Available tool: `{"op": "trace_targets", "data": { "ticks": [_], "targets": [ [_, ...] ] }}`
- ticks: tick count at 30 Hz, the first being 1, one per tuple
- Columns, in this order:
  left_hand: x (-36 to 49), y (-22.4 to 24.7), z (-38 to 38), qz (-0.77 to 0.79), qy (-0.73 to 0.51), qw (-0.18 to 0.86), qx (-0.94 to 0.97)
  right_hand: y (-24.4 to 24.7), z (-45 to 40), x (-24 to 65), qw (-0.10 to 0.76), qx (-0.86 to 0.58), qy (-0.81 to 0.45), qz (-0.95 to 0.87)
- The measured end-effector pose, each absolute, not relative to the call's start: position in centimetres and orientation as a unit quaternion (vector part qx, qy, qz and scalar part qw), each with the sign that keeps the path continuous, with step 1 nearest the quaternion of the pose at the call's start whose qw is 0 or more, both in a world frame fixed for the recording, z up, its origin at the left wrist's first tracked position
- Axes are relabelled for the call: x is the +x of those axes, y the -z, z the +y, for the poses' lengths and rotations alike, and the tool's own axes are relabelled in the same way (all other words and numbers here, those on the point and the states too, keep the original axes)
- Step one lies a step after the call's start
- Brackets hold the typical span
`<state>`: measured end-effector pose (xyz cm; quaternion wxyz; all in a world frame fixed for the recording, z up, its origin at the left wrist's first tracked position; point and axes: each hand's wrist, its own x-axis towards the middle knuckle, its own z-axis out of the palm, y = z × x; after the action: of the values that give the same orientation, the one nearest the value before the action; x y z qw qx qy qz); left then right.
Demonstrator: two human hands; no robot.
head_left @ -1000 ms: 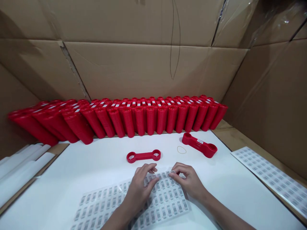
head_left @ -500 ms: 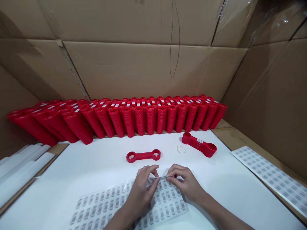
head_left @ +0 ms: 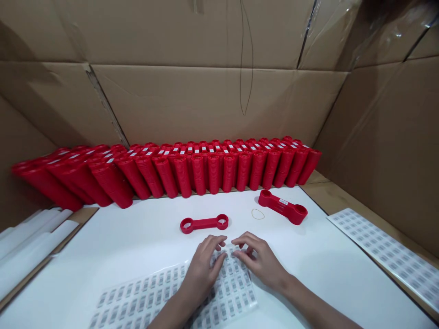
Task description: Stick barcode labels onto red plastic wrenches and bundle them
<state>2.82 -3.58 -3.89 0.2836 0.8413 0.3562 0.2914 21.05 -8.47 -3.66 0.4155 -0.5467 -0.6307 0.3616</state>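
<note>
Grips on both hands sit low and close together, and neither shows a clear pinch. The left hand has its fingers curled and spread, with the tips down near the upper edge of a barcode label sheet. The right hand arches just beside it, thumb and fingers slightly apart above the sheet's upper right corner; whether either hand is actually holding the sheet, I cannot tell. That sheet lies at the bottom centre of the frame, its long axis slanting gently from lower left up toward the hands, so the right hand is nearer that corner. Both forearms enter from the bottom edge, angled inward. Across the frame from the left, white rolled sheets lie beyond the edge of the white tabletop. A long row of red ribbed stacks, with white labels along their tops, lines the back against a cardboard wall. Just beyond the hands lies a red two-ring holder, and further right are a rubber band and a second red holder bearing a white label. At the far right, another barcode sheet lies apart from the tabletop.
</note>
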Motion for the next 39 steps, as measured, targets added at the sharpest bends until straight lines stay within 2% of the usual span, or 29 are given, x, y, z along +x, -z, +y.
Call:
{"op": "trace_targets", "data": {
  "ticks": [8, 13, 16, 18, 20, 28, 33, 39],
  "targets": [
    [2.7, 4.1, -3.4, 0.360, -0.248, 0.272, 0.857, 3.9, -8.3, 21.7, 0.369, -0.572, -0.334, -0.652],
    [0.8, 3.0, 0.2, 0.401, -0.274, 0.118, 0.866, 4.2, -8.3, 22.0, 0.365, -0.572, -0.333, -0.655],
    [-0.6, 1.6, 3.4, 0.428, -0.160, 0.060, 0.888, 4.3, -8.0, 22.2, 0.371, -0.575, -0.331, -0.650],
    [-1.1, 0.8, 5.1, 0.413, -0.054, 0.073, 0.906, 4.3, -7.8, 22.3, 0.380, -0.578, -0.325, -0.645],
    [-1.4, 0.4, 6.0, 0.389, -0.004, 0.077, 0.918, 4.4, -7.5, 22.4, 0.388, -0.580, -0.319, -0.641],
    [-0.9, 0.1, 4.4, 0.332, 0.001, 0.040, 0.942, 2.7, -6.1, 23.4, 0.431, -0.568, -0.301, -0.633],
    [1.7, -2.7, 1.7, 0.274, 0.011, 0.024, 0.961, 0.9, -6.0, 24.1, 0.387, -0.562, -0.373, -0.628],
    [5.1, -4.3, 0.9, 0.173, -0.043, -0.005, 0.984, 1.1, -6.9, 25.9, 0.299, -0.533, -0.523, -0.594]
  ]
}}
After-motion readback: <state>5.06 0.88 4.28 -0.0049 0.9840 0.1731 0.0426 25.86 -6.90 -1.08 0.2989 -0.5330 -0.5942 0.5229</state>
